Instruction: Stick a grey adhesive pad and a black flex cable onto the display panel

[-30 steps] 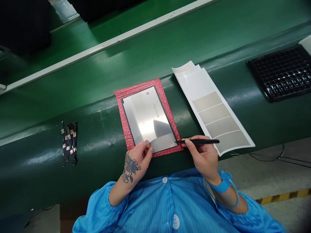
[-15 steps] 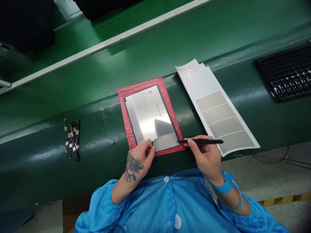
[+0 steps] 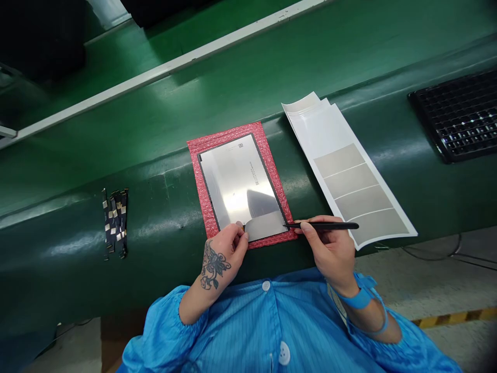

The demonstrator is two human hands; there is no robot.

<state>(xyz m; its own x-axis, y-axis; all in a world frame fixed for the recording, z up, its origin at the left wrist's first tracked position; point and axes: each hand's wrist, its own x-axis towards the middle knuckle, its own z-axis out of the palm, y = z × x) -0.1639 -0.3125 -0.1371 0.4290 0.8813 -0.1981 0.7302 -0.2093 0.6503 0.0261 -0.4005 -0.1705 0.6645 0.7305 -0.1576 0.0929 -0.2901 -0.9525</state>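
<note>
A silvery display panel with a dark border lies on a pink bubble-wrap sheet. Across its near end rests a grey rectangular sticker, slightly curved along its upper edge. My left hand is closed in a pinch at the sticker's left end, and its fingertips hide what lies between them. In my right hand are black tweezers, pointing left. Their tips meet the sticker's right end, close to the panel's right edge; whether they grip it I cannot tell.
To the right lie white backing sheets bearing several grey stickers. A black gridded tray is at the far right. Several dark flex cables lie at the left on the green bench. A pale rail crosses behind.
The view has shifted very slightly. Both hands, the tweezers and the sticker keep nearly the same places on the panel.
</note>
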